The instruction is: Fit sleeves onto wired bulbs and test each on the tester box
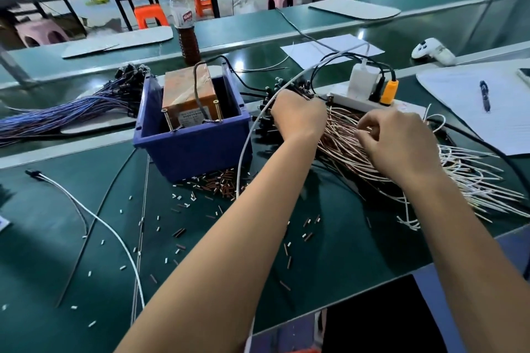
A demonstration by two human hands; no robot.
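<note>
A big heap of wired bulbs point(372, 157) with white and copper-coloured leads lies on the green table, bulb ends toward the far left of the heap. My left hand point(298, 116) reaches into the bulb end, fingers curled down among the black bulbs. My right hand point(398, 137) rests on the wires, its fingertips pinching a few leads. The tester box point(187, 97), an orange block with two upright screws, sits in a blue bin point(195, 146). Loose white and brown sleeves point(218, 183) are scattered in front of the bin.
A second bundle with blue wires point(71, 112) lies at the left. A white power strip point(370, 100) with plugs sits behind the heap. A drink bottle point(186, 28), papers with a pen point(484, 94) and a white controller point(433, 50) are farther back. A single wired bulb point(86, 209) lies at the front left.
</note>
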